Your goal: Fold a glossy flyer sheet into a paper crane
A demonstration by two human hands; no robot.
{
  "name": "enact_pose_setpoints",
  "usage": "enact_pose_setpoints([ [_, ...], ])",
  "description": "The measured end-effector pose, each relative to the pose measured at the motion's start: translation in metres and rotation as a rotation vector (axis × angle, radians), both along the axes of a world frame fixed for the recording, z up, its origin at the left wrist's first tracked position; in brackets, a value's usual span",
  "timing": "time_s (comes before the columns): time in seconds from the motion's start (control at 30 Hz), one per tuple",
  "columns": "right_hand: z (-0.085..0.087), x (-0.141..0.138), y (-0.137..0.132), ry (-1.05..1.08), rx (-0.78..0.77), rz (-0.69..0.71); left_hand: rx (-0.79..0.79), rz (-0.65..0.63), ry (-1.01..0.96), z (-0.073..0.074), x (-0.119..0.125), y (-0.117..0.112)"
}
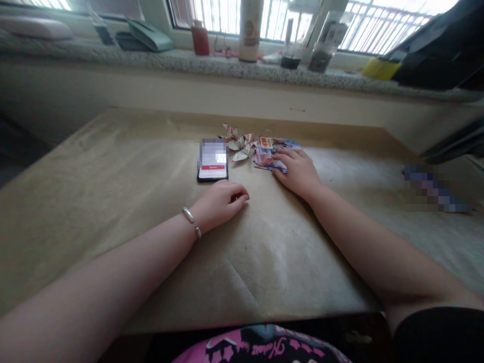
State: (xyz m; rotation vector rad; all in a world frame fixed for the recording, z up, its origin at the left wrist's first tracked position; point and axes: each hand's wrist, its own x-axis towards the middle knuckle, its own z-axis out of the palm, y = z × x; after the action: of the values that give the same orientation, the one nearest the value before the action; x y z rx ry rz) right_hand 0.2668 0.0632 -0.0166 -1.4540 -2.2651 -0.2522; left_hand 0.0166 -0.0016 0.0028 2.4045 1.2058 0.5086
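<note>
A printed leaflet point(276, 154) is touched by the right hand point(297, 174), its fingers together and unclamped, while the left hand point(221, 201) is held curled just before a smartphone point(212, 161) on the paper-covered bench point(113, 191), with folded paper flowers point(240, 148) just beside the leaflet.

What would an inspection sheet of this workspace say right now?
Surface: brown paper covering the table, creased near the front.
Things: right hand resting on printed paper, beside a folded paper flower.
Clutter: blurred object at the table's right side.
Grips: left hand loosely curled, holding nothing, near a phone; right hand open on the printed paper.
Cables: nothing seen on the table.
Surroundings: stone sill with a bottle and a jar, below a barred window.
</note>
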Motion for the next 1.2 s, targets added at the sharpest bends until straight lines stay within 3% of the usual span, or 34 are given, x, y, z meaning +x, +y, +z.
enact_pose_setpoints([
  [0.27, -0.004, -0.005, 0.007, -0.018, -0.065, 0.001, 0.01, -0.01, 0.017, 0.002, 0.0, -0.001],
  [0.47, 0.006, -0.009, 0.0, -0.238, -0.021, -0.035, 0.009, -0.007, 0.011, 0.002, 0.0, -0.001],
  [0.67, 0.008, -0.014, -0.005, -0.322, 0.033, -0.024, 0.014, -0.012, 0.003, 0.001, -0.002, -0.001],
  [0.93, 0.008, -0.015, -0.007, -0.27, 0.043, -0.163, -0.001, -0.023, 0.014, 0.003, -0.001, -0.001],
  [1.2, 0.002, -0.007, -0.005, 0.004, -0.042, -0.232, 0.015, -0.029, 0.012, 0.001, -0.002, 0.0],
])
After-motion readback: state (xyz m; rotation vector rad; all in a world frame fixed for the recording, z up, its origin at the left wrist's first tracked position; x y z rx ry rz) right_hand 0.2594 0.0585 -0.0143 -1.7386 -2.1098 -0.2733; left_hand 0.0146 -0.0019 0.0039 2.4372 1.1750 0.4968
